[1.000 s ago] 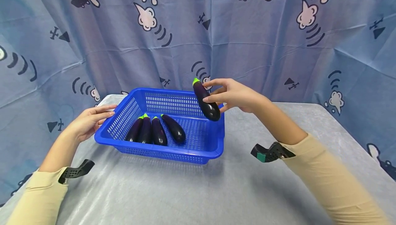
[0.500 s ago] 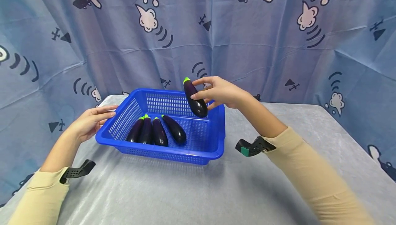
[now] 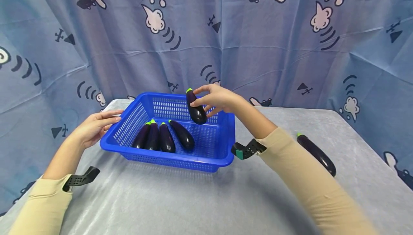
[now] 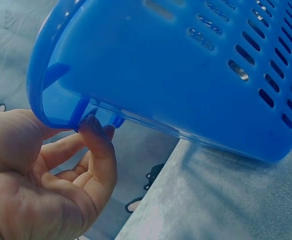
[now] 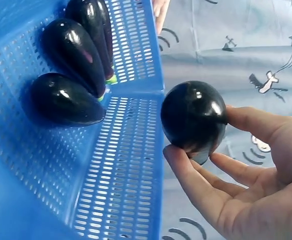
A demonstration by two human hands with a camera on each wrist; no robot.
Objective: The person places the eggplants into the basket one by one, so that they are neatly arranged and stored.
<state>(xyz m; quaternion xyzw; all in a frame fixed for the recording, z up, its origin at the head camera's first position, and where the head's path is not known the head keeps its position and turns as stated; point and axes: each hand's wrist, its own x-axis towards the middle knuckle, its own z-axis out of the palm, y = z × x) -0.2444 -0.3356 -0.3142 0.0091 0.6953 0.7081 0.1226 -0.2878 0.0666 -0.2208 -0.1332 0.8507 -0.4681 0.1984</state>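
Observation:
In the head view, my right hand point(image 3: 221, 99) pinches a dark purple eggplant point(image 3: 197, 112) between thumb and fingers. It hangs tilted over the right half of the blue basket point(image 3: 174, 160), green stem end up. The right wrist view shows the held eggplant's point(image 5: 193, 117) round end toward the camera. My left hand point(image 3: 93, 126) grips the basket's left rim; in the left wrist view its curled fingers point(image 4: 103, 160) meet the rim from below. Inside the basket, several eggplants point(image 3: 166, 139) lie side by side toward the left, one point(image 3: 182, 135) slightly apart.
Another eggplant point(image 3: 316, 154) lies on the grey table point(image 3: 161, 202) at the right, beyond my right sleeve point(image 3: 300, 167). A blue patterned curtain point(image 3: 258, 30) hangs behind and along the sides. Black wrist mounts point(image 3: 248, 149) project from both sleeves.
My right hand has carried the eggplant leftward, farther over the basket. The eggplant on the table at the right has come into view from behind the arm. My left hand stays at the rim.

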